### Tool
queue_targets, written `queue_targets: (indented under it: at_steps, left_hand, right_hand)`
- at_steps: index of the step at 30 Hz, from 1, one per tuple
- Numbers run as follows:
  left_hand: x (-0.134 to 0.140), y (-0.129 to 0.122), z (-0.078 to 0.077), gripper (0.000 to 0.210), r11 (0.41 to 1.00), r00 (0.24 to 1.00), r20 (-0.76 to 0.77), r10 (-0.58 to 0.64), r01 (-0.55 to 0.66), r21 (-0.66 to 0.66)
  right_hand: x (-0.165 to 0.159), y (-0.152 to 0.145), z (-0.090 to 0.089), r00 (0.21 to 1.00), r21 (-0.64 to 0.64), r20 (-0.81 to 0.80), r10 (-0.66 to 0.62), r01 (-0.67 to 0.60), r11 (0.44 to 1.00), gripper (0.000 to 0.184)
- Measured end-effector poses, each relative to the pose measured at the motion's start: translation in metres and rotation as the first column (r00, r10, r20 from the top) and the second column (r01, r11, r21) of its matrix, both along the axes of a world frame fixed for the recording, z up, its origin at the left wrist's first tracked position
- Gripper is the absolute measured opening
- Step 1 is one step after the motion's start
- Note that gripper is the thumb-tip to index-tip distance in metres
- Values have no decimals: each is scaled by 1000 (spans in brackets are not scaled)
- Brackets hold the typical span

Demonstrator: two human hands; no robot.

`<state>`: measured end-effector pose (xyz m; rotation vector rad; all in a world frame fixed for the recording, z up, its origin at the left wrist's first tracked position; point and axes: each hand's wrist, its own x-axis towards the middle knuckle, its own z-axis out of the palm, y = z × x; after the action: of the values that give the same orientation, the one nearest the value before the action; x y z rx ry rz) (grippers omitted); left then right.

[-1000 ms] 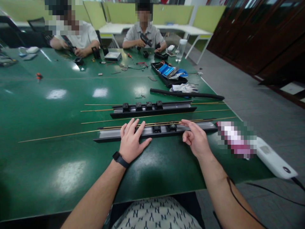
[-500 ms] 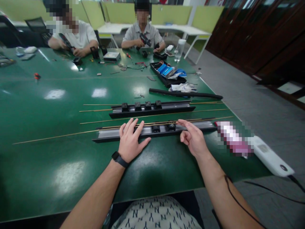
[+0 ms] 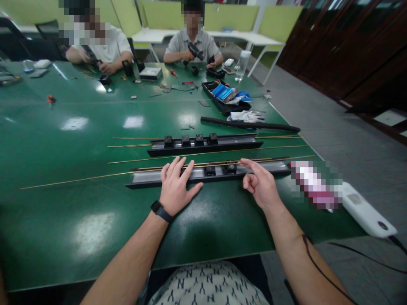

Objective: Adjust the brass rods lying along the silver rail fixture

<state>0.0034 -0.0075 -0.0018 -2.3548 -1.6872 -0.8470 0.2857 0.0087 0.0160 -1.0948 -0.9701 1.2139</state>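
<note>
My left hand (image 3: 175, 188) lies with fingers spread across the nearer black-edged channel (image 3: 144, 178), fingertips on or at the thin brass-coloured rods (image 3: 74, 180) running along it. Toward the channel's right part, my right hand (image 3: 263, 186) has its forefingers stretched to the rods and its thumb bent below, apart from them. Between the hands, two small black blocks (image 3: 210, 169) sit in the channel; anything under my left fingers is hidden. Behind lies a second channel (image 3: 203, 148) with several similar black blocks (image 3: 185, 140) and more thin rods around it.
A long black strip (image 3: 251, 124), white gloves (image 3: 246, 116) and a black tray (image 3: 219, 101) lie farther back. At right are a blurred pink item (image 3: 313, 186) and a white power strip (image 3: 365, 212). Two people sit across the green table (image 3: 104, 237), one holding a power drill (image 3: 195, 51).
Both hands keep nearly the same pose on the rods and channel. The whole view has shifted slightly; nothing is visibly taken up or let go.
</note>
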Motion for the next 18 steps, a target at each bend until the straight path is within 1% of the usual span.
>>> queue_targets:
  at_steps: [7,13,18]
  left_hand:
    - [0,1,-1,68,1000,1000,5,-2,2,-3]
    - [0,0,0,68,1000,1000,11,-4,4,-11]
    - [0,0,0,67,1000,1000,2,4,-4,1]
  right_hand:
    - [-1,-1,0,999,-15,-8,32,-32,999,37]
    - [1,0,2,1000,2,-14,-19,19,1000,35]
    - [-2,-1,2,1000,-8,-3,-11,11,1000,36]
